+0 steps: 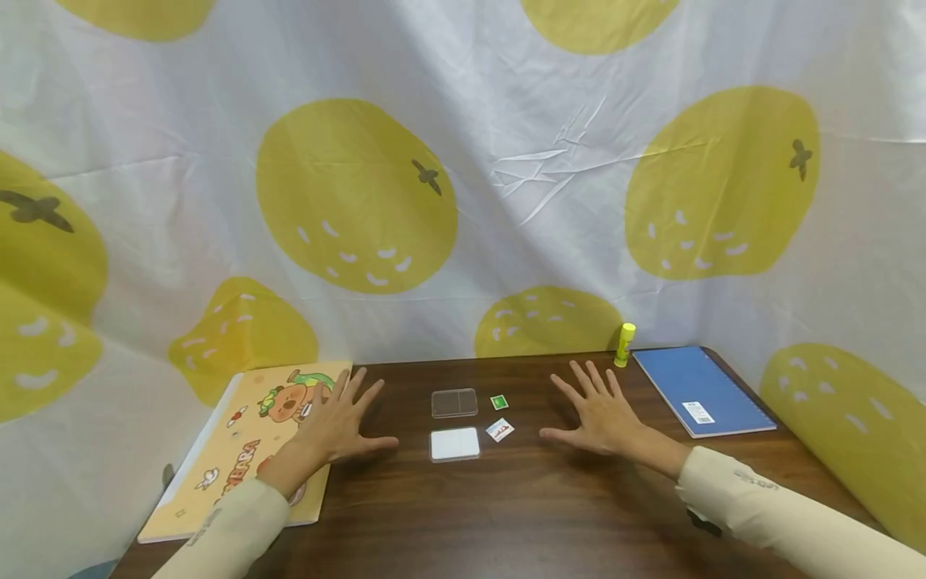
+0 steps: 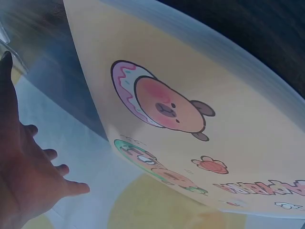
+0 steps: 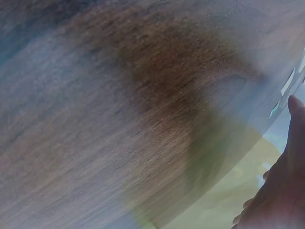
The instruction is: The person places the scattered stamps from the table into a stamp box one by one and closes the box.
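My left hand (image 1: 329, 426) is spread with straight fingers over the right edge of a cream book with capybara drawings (image 1: 239, 450), holding nothing. On the other side, my right hand (image 1: 604, 414) spreads its fingers above the dark wooden table, also holding nothing. Between the hands lie a clear plastic case lid (image 1: 454, 404) and, nearer to me, a shallow clear case with a white inside (image 1: 454, 444). Just right of these are a small green stamp-like piece (image 1: 499, 402) and a small white stamp-like piece (image 1: 500, 430) with a picture, turned at an angle.
A yellow glue stick (image 1: 624, 346) stands upright at the table's back edge. Beside it, a blue notebook (image 1: 702, 390) with a white label lies at the right. Behind the table (image 1: 448, 523) hangs a white curtain (image 1: 492, 201) printed with yellow fruit.
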### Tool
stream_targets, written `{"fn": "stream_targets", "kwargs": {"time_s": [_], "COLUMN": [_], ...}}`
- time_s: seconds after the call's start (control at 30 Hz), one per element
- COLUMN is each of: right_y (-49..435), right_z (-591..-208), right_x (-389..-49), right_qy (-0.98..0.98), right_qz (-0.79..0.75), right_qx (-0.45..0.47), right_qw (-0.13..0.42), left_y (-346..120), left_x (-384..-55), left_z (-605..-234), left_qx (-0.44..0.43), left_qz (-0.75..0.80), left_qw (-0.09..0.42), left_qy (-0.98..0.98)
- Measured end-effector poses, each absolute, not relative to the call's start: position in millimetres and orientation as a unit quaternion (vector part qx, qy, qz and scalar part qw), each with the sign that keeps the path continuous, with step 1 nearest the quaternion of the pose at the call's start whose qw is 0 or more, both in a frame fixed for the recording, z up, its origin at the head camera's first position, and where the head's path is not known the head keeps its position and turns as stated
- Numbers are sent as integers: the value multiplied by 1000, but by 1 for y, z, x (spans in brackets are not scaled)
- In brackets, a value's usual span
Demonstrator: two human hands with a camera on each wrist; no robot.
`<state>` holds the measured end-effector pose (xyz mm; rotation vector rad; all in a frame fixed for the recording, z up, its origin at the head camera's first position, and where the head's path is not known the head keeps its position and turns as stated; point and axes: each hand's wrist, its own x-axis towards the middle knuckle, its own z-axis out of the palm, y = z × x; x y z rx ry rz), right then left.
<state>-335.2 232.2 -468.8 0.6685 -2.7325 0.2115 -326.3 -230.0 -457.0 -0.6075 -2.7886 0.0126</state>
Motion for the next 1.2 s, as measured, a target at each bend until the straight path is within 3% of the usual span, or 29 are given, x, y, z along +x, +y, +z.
{"fn": "stream_targets", "kwargs": {"time_s": [0.2, 0.73, 1.2], "right_y": [230, 208, 185], "right_z": [-470, -476, -466], "right_x": [-334, -328, -325], "right_qy": [-959, -941, -935], "right_qz": [61, 63, 71], "right_qx": [236, 287, 322], "right_qw": [145, 165, 131], "left_y": [-229, -202, -186], "left_x": [-326, -319, -320], "left_z": [-458, -447, -449], "left_qx": [-224, -269, -294], "left_qz": [7, 5, -1], "left_qw": [149, 133, 120], "left_qy": [-963, -954, -948]}}
